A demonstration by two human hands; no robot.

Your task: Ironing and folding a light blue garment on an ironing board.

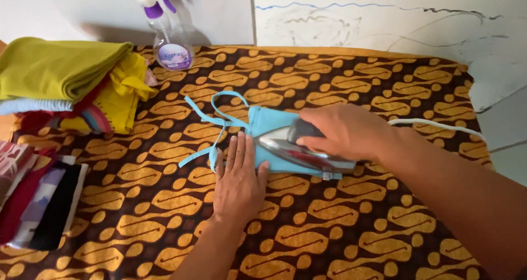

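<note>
My left hand [239, 175] lies flat, fingers spread, pinning the blue tie-strap cloth [261, 127] mid-way on the batik-covered table [340, 225]. My right hand [343, 130] is wrapped around the iron [296, 148], long axis running left-right, tip pointing left.

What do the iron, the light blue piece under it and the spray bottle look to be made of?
Iron: shiny metal body with mirror-like glare, dark handle probably plastic. Light blue piece: thin woven cloth, matte, with limp ties. Spray bottle: clear plastic, see-through, with purple and white trigger head.
</note>
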